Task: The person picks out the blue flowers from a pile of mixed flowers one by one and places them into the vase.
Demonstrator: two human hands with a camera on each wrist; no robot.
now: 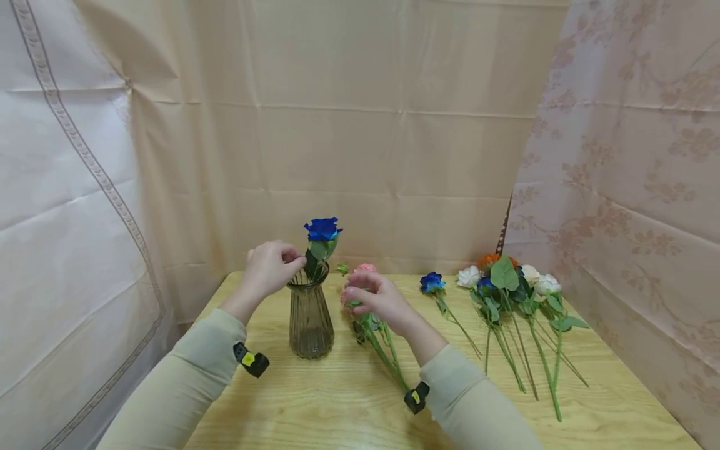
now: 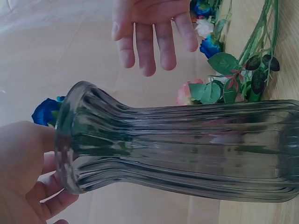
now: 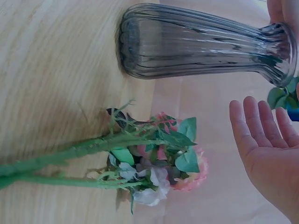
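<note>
On a pale wood tabletop (image 1: 315,406), a ribbed glass vase (image 1: 311,325) stands upright, and could topple if a knuckle knocks its flared rim. Just to its right lie pink flowers (image 1: 366,267), near the right hand (image 1: 385,300), whose fingers are straight, slightly apart and holding nothing — a careless drop of that hand might crush petals or sweep the stems aside. The left hand (image 1: 269,269) is at the rim, fingers curled; whether they pinch anything cannot be told. The blue rose (image 1: 323,229) rises from the vase's mouth — apt to swing or lift out should one of its leaves (image 1: 318,250) snag on those fingers.
</note>
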